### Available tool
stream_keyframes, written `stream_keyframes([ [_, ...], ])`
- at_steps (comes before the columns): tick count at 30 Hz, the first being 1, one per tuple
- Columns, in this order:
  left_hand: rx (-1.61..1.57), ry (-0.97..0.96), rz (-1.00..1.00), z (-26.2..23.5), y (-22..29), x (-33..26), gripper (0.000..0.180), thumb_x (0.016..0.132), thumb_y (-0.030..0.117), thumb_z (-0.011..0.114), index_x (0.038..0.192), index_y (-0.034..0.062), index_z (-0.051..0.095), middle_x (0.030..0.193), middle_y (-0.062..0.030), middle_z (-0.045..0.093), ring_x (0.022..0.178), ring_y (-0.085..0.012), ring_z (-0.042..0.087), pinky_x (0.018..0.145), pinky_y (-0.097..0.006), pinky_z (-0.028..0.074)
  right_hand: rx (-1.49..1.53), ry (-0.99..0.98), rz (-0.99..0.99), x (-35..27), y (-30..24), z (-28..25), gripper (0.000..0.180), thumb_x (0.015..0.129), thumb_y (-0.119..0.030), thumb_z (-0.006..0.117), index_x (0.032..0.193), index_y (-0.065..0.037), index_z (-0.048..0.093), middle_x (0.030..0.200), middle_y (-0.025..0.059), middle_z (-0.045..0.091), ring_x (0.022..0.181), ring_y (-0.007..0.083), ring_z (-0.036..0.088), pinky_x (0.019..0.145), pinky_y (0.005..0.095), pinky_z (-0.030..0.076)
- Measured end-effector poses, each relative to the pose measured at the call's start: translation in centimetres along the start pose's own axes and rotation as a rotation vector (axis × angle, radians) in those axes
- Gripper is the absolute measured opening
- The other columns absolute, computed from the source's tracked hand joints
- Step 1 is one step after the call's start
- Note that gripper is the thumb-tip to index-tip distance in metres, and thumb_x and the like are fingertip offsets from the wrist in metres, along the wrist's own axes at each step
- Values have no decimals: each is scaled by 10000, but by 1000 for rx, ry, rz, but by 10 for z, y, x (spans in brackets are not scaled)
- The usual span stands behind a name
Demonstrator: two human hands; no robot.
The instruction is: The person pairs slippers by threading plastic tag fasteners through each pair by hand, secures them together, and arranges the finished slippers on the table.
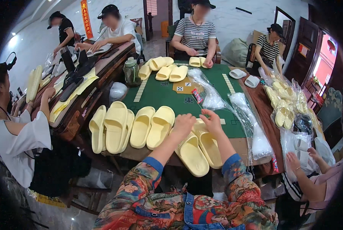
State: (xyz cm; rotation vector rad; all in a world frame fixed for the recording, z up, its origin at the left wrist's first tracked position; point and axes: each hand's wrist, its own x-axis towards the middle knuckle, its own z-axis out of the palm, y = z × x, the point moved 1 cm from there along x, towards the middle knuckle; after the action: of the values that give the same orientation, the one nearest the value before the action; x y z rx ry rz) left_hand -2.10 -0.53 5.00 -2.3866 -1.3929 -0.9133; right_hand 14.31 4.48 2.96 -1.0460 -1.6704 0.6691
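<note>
Seemingly, it's a tying step: the right hand pinches what looks like a thin strand; the left hand's grip I cannot tell. Beneath, the slippers overhang the table's near edge — next calls for fine, two-handed threading.

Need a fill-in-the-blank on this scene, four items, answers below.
1. The left hand and right hand are at a pair of backless moulded slippers coloured pale ____.
2. The floral, multicoloured jacket sleeves end in ____ cuffs.
3. The flat, felt-like table covering is mostly ____.
4. The clear, lidded glass jar stands toward the person's ____ side of that covering.

Missing words: yellow; blue; green; left.
</note>
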Motion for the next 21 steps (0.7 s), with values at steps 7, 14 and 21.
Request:
stream_keyframes([
  [7,-624,80,-561,29,12,-8,109,821,140,557,868,51,599,805,-118,620,747,-244,612,671,-364,462,0,-277,43,-13,-16,2,165,858,-164,583,927,-22,629,729,-4,610,649,52,527,567,216,426],
  [14,-1143,64,-681,54,-15,-17,134,813,67,584,904,-30,575,841,-77,621,761,-131,595,682,-242,473,-4,-298,92,-9,-6,3,133,826,-151,603,846,-20,613,702,18,609,611,68,520,565,234,438],
  [21,-1022,30,-649,43,-9,-21,138,816,99,588,889,-18,585,797,-35,599,717,-101,539,653,-237,448,-163,-321,-8,-13,-12,5,126,826,-142,592,833,-16,584,700,34,597,625,90,524,575,255,440],
])
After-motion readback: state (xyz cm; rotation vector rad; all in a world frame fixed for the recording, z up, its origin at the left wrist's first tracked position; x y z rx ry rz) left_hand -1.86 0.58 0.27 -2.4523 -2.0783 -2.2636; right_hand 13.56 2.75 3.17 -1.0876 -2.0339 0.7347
